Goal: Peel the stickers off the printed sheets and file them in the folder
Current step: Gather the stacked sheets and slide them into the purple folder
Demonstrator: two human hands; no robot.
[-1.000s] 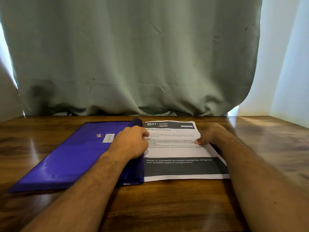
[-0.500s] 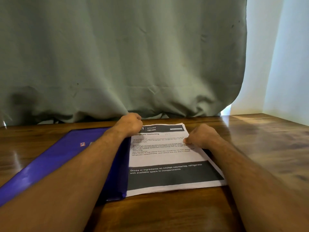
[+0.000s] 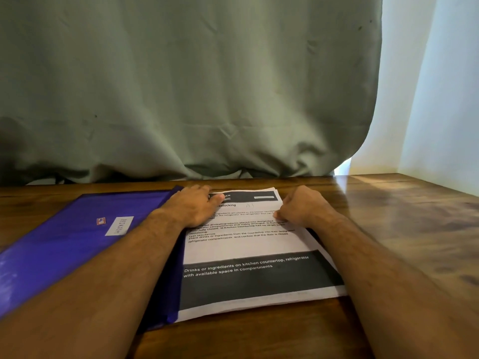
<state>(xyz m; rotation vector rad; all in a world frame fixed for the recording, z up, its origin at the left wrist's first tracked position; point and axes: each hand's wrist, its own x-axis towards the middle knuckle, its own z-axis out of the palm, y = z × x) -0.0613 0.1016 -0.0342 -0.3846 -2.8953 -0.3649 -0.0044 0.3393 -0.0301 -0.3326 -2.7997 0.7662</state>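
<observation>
Head view: your left hand (image 3: 193, 207) lies flat, fingers loose, pinning the printed sheets (image 3: 248, 255) beside the purple folder (image 3: 77, 242) on the table (image 3: 401, 229); your right hand (image 3: 298, 208), fingers curled, seems to pinch the sheets' right edge, likely to steady them; no sticker shows.

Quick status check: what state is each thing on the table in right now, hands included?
Folder: lying open flat on the table, cover turned left.
Printed sheets: stacked face up on the folder's right half.
Left hand: resting flat on the sheets' top left corner.
Right hand: fingers curled, at the stack's right edge; grip hidden.
</observation>
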